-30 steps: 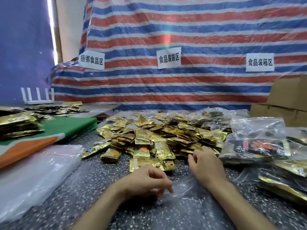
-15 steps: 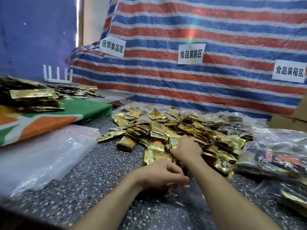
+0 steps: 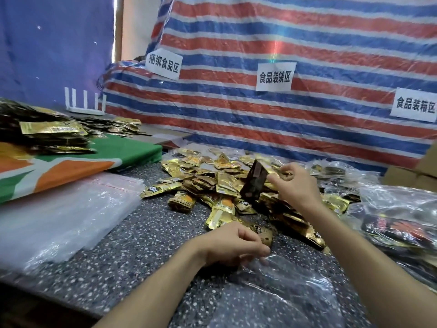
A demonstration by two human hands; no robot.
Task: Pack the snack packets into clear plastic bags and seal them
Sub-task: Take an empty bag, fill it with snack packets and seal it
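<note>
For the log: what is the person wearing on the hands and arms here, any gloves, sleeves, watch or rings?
Nothing that shows. The left hand and right hand are bare, without gloves, and no ring is visible. The left forearm and right forearm are uncovered down to the frame's edge: no sleeve, watch, bracelet or marking in view.

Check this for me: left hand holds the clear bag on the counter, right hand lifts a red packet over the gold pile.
One mistake: the packet in the right hand is dark brown, not red, as the head view shows. The left hand does hold the clear bag.
</note>
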